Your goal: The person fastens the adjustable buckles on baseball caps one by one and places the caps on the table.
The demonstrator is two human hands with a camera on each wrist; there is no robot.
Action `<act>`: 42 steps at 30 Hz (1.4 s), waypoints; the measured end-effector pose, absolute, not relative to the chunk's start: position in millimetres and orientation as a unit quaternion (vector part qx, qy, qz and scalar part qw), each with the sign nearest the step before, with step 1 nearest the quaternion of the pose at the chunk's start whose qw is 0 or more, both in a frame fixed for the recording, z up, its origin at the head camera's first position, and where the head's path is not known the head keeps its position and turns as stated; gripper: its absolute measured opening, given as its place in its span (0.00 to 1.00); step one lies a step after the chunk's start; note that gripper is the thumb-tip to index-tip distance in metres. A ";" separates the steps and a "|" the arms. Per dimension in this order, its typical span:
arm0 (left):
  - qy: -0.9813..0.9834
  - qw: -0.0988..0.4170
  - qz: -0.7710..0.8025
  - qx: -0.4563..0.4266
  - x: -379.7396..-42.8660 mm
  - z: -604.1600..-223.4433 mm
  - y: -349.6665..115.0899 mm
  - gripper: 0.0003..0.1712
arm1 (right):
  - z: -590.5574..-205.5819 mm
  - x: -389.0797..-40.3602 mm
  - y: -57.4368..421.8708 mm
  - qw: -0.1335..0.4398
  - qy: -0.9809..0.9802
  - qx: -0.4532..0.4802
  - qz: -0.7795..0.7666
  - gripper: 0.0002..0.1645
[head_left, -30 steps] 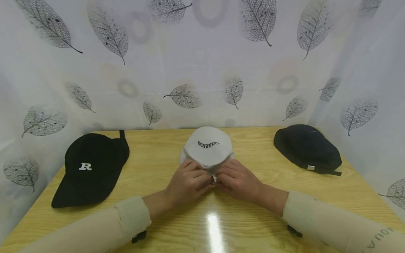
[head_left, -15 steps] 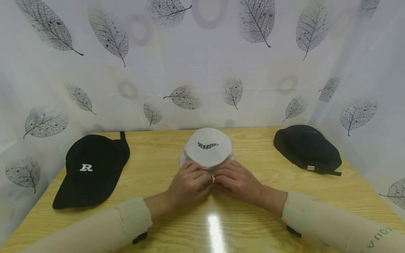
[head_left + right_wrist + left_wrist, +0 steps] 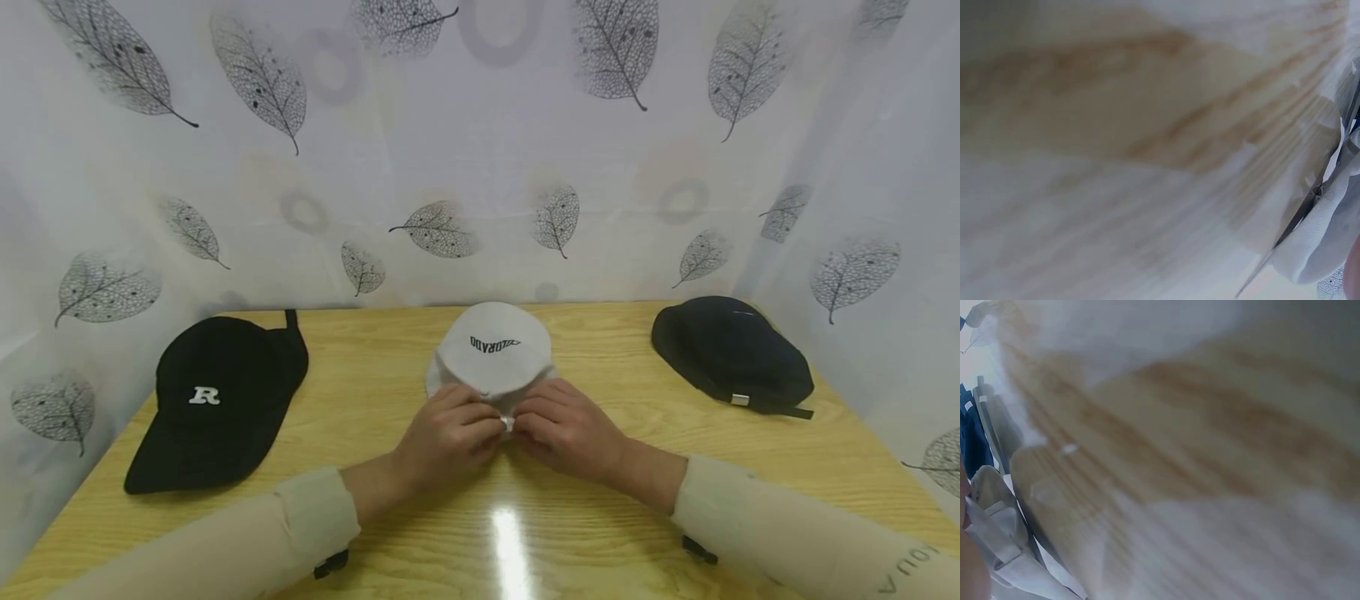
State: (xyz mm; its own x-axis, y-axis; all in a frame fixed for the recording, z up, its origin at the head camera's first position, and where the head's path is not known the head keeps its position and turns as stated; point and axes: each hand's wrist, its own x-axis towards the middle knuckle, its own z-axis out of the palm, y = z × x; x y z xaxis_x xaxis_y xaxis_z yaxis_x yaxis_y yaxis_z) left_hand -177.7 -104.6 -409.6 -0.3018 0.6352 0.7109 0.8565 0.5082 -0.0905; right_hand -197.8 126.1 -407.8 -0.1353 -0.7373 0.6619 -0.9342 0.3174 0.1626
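A white baseball cap (image 3: 493, 333) lies at the middle of the table, its black COLORADO lettering upside down in the head view. At its near side my left hand (image 3: 453, 429) and right hand (image 3: 567, 429) meet almost fingertip to fingertip. Curled fingers of both pinch the cap's strap, where a small pale bit of the strap (image 3: 507, 424) shows between them. Most of the strap is hidden behind the fingers. In the left wrist view the cap's pale band (image 3: 1004, 540) is at the lower left; the right wrist view catches pale cap fabric (image 3: 1319, 234) beside a fingertip.
To the left lies a black cap (image 3: 225, 417) with a white R, its strap end sticking up. A dark cap (image 3: 727, 354) with a metal buckle lies at the right. The wooden table (image 3: 420, 542) ends against a leaf-patterned curtain (image 3: 480, 150) at the back.
Both hands stay at the near side of the white cap, with only slight finger movement at the strap. The gap between the fingertips narrowed, then shows a little more of the strap now.
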 end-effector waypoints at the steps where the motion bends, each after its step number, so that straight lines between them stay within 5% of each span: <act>1: -0.790 0.359 -0.153 -0.473 -178.0 -409.4 -104.5 0.09 | -407.7 -197.9 126.4 0.337 -0.738 0.566 0.144 0.12; 19: -0.779 0.370 -0.145 -0.485 -179.6 -412.0 -103.3 0.06 | -408.6 -198.6 131.7 0.371 -0.706 0.587 0.140 0.03; 42: -0.788 0.362 -0.141 -0.478 -178.3 -410.7 -105.6 0.06 | -409.9 -200.5 138.6 0.374 -0.714 0.577 0.135 0.07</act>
